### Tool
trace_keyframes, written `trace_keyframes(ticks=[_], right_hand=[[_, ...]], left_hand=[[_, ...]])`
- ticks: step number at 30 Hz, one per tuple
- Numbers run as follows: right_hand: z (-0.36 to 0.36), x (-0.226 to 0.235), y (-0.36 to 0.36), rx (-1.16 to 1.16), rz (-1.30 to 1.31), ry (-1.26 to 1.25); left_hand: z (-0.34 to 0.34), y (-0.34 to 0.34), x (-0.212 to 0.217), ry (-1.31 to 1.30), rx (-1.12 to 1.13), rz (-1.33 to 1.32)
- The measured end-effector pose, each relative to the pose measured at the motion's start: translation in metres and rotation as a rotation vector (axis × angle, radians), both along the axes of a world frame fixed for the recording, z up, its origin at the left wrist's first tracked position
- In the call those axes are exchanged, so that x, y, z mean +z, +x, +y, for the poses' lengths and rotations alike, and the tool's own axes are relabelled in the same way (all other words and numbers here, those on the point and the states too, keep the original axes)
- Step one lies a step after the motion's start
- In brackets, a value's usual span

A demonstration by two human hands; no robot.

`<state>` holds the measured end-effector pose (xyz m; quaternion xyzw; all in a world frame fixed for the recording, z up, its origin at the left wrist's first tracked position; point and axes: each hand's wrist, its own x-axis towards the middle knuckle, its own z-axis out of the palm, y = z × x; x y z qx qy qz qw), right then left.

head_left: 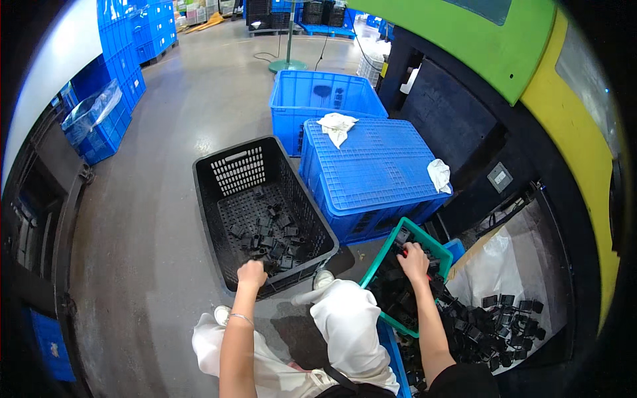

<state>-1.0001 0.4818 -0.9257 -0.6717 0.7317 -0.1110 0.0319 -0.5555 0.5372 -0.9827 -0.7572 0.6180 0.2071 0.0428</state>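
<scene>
Small black parts [272,235] lie scattered on the floor of the black crate [239,169], more fill the green basket [430,241], and a loose pile [514,325] sits on the pale surface [484,265] at the right. Left hand [253,272] is curled at the near end of the black crate; can't tell if it grips a part or is clenched bare. Right hand [415,263] is down in the green basket, fingers bent, with a small red item [405,253] at the fingertips; looks like a pinch, but what exactly is held is unclear. Step in hand looks like handling parts between basket and crate. To do it well: take only as many parts as the fingers close around securely, lift them clear of the basket rim before swinging across, since the person's knee sits between the two containers. Let parts go low inside the crate rather than dropping them from the rim; molded-looking pieces could chip or bounce. Spread them toward the bare far end, as the near half is heaped. Watch for tangled pieces dragging neighbours out.
</scene>
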Motion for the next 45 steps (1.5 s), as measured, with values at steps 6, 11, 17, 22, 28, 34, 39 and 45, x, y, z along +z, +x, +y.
trace_keyframes(ticks=[6,11,17,22,28,34,39,45], right_hand=[[-0.036,-0.033,-0.037,-0.060,0.060,0.074],[-0.075,-0.053,-0.039,-0.182,-0.134,0.105],[-0.056,-0.013,-0.015,-0.107,-0.289,-0.075],[-0.025,0.081,0.100,0.354,-0.573,-0.268],[0.032,0.152,0.251,0.721,-1.005,-0.067],[0.025,0.183,0.289,1.063,-1.117,0.051],[0.027,0.177,0.297,1.040,-1.151,0.154],[0.036,0.161,0.307,1.028,-1.001,-0.023]], left_hand=[[0.009,-0.011,0.004,0.088,-0.022,0.007],[0.011,-0.023,0.025,-0.045,-0.130,0.121],[0.011,-0.029,0.054,-0.279,-0.238,0.173],[0.007,-0.069,0.118,-0.502,-0.310,0.715],[0.008,-0.086,0.152,-0.847,0.167,1.127],[0.028,-0.026,0.197,-1.148,0.281,0.975],[0.043,-0.001,0.206,-1.061,0.375,0.986],[0.046,0.003,0.200,-0.571,0.487,2.116]])
